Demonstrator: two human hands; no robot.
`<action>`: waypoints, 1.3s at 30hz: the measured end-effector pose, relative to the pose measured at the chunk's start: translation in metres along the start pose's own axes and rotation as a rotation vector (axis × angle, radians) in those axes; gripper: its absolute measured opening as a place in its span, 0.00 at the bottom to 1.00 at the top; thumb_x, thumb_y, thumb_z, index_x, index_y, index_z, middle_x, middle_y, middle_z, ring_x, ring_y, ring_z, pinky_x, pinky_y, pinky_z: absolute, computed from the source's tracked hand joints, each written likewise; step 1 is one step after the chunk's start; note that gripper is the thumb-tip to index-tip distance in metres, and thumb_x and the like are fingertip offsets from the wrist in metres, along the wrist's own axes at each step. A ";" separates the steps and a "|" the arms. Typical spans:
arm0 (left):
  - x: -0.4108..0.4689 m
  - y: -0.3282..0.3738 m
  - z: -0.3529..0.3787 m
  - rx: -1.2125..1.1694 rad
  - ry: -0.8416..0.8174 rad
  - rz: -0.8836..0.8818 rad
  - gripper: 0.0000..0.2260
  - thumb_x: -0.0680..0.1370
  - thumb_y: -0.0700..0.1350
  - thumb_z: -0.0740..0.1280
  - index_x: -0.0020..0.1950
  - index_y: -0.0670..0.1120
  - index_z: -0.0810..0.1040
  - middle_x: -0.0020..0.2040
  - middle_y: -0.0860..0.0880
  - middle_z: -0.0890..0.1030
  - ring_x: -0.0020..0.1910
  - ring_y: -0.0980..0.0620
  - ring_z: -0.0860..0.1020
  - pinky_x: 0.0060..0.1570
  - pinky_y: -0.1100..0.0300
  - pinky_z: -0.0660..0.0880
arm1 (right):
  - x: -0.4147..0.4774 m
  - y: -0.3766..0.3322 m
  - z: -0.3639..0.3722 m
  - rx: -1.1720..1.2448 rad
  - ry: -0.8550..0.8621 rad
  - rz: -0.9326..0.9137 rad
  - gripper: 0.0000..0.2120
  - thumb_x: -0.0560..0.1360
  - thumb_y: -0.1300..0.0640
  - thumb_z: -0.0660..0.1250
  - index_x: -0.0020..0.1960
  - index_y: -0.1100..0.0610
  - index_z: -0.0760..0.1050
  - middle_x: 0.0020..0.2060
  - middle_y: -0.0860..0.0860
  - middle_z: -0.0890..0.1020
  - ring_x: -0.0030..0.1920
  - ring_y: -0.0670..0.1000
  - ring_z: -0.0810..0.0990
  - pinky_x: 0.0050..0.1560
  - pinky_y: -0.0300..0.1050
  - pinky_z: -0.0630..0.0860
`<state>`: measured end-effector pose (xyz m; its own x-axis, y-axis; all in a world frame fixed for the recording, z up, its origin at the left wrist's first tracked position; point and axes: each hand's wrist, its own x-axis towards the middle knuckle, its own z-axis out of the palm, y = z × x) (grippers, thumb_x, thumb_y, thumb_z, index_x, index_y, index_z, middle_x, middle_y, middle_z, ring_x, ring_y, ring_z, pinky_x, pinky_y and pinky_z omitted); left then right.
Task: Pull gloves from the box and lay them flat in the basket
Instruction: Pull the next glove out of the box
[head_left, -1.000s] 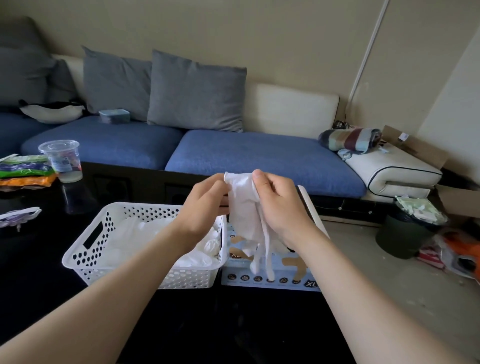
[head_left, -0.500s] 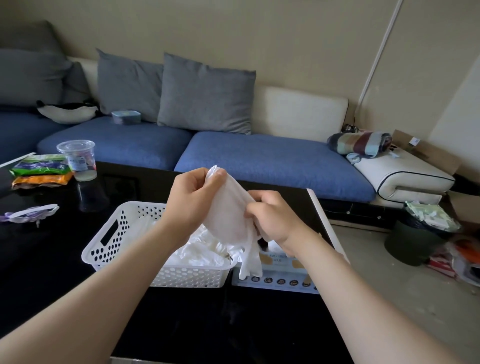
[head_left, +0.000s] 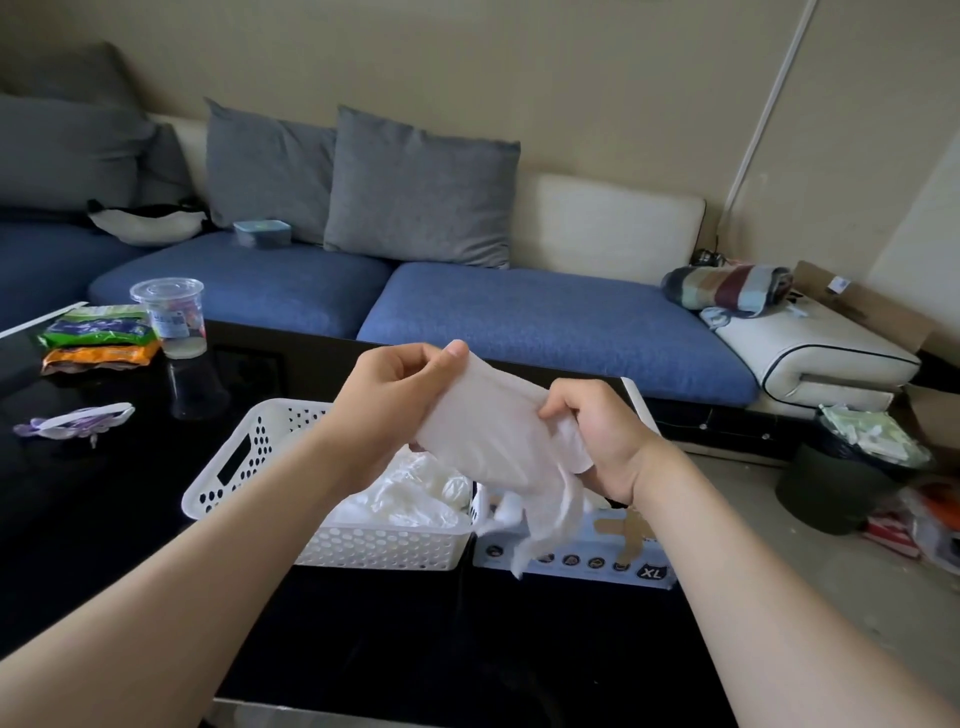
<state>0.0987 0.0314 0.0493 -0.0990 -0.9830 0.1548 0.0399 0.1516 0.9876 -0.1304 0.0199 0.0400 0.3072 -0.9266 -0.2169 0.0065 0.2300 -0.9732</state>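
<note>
Black and glossy, the table (head_left: 104, 519) lay under everything, with a blue sofa (head_left: 545, 317) behind it. Your left hand (head_left: 400, 395) pinched the glove (head_left: 498, 441) at its upper corner between thumb and forefinger. Your right hand (head_left: 602, 441) had its fingers curled round the opposite edge, so both were clamped on it and it hung stretched in the air between them. Its limp fingers dangled where basket (head_left: 249, 467) and box (head_left: 613, 561) stood side by side. The basket held a heap of white gloves (head_left: 410, 493) (more rumpled than flat, as far as I could tell). You could expect the glove to be almost weightless, thin, floppy and prone to cling to itself. It was best held by the cuff edge in one hand and the fingertips in the other, drawn gently taut, since a hard tug might have torn it.
</note>
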 end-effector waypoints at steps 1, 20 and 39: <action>0.001 -0.001 0.000 0.021 0.007 -0.013 0.18 0.83 0.55 0.69 0.43 0.41 0.81 0.39 0.45 0.78 0.36 0.47 0.75 0.34 0.53 0.69 | 0.000 0.001 0.001 -0.010 -0.010 0.011 0.14 0.71 0.57 0.63 0.50 0.61 0.84 0.47 0.59 0.84 0.47 0.59 0.83 0.56 0.53 0.76; 0.019 -0.043 -0.054 1.052 0.227 -0.064 0.19 0.87 0.50 0.56 0.39 0.43 0.66 0.35 0.46 0.71 0.32 0.49 0.68 0.30 0.55 0.60 | 0.062 0.037 0.045 -0.962 0.504 -0.498 0.10 0.84 0.44 0.67 0.56 0.49 0.82 0.44 0.44 0.84 0.46 0.46 0.82 0.47 0.53 0.83; 0.011 -0.049 -0.125 1.534 0.142 -0.211 0.15 0.88 0.56 0.53 0.52 0.46 0.66 0.39 0.49 0.75 0.33 0.50 0.73 0.29 0.56 0.63 | 0.099 0.039 0.108 -1.384 0.338 -0.447 0.15 0.84 0.39 0.66 0.57 0.49 0.78 0.43 0.48 0.80 0.45 0.51 0.78 0.37 0.45 0.67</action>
<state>0.2203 0.0004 -0.0009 0.1238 -0.9874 0.0987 -0.9899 -0.1160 0.0816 0.0036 -0.0309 -0.0109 0.2930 -0.9103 0.2924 -0.9058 -0.3622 -0.2200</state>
